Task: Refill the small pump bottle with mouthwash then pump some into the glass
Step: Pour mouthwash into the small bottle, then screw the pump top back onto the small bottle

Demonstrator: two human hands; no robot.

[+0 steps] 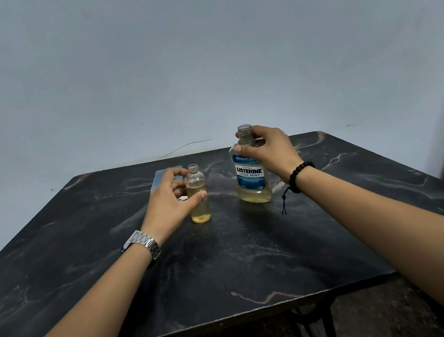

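Your left hand [171, 198] curls round the small bottle [198, 198]: the thumb lies across its front at mid-height and the fingertips reach the shoulder just under the neck. The grasp is loose but closed on the bottle. The bottle stands upright on the table [232, 269], left of centre, its neck open with no pump fitted. Yellowish liquid fills it to about two thirds.

Your right hand [267, 150] grips the mouthwash bottle [252, 181] at the top. The thumb presses the near side of the shoulder, the fingers wrap the neck from behind. This bottle also stands upright on the table, right of the small bottle and well apart from it. Its mouth is uncapped. The blue label reads LISTERINE COOL MINT; pale yellow liquid shows low in the body, below the label.

A metal watch [144, 244] sits on your left wrist. A black bead bracelet [299, 174] sits on your right wrist, with a cord hanging from it.

Behind your left hand a blue flat object [162, 177] lies on the table, mostly hidden; what it is cannot be told. A small pale item shows just behind the left fingers, too hidden to name.

The table is dark with pale veins. A plain grey-blue wall [196, 55] stands behind it.
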